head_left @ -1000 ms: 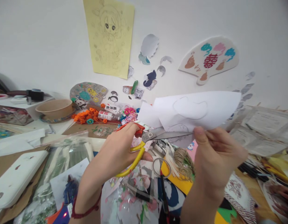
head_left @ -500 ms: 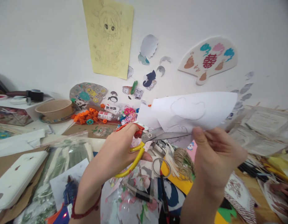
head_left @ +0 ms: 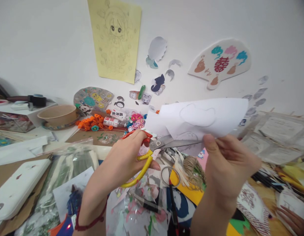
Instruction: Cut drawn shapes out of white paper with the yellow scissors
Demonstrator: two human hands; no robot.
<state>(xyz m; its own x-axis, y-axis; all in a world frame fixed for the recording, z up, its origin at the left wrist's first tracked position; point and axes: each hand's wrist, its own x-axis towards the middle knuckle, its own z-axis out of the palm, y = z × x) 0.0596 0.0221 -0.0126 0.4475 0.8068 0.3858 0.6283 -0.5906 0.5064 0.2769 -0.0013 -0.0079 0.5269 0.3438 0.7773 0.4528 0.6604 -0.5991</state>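
Observation:
My left hand (head_left: 128, 154) is closed round the handles of a pair of scissors (head_left: 164, 143), one loop red and the other yellow. Their blades point right and lie along the lower part of a sheet of white paper (head_left: 223, 114). Pencil outlines of rounded shapes show on the sheet, and a cut edge hangs down at its left. Between thumb and fingers, my right hand (head_left: 225, 164) pinches the paper's lower right edge, close to the blade tips. Part of the blades is hidden by the paper.
Below my hands lie paper scraps (head_left: 139, 203), a coil of twine (head_left: 192, 168) and a metal ring (head_left: 170, 177). A beige bowl (head_left: 57, 115) and small bottles (head_left: 111, 122) stand behind. Another person's hand (head_left: 293, 218) rests at the lower right. Drawings and a painted fan (head_left: 220, 62) hang on the wall.
The white paper's right end has dipped and shifted slightly left. My hands and the scissors stay almost still. The other person's hand at the lower right has moved.

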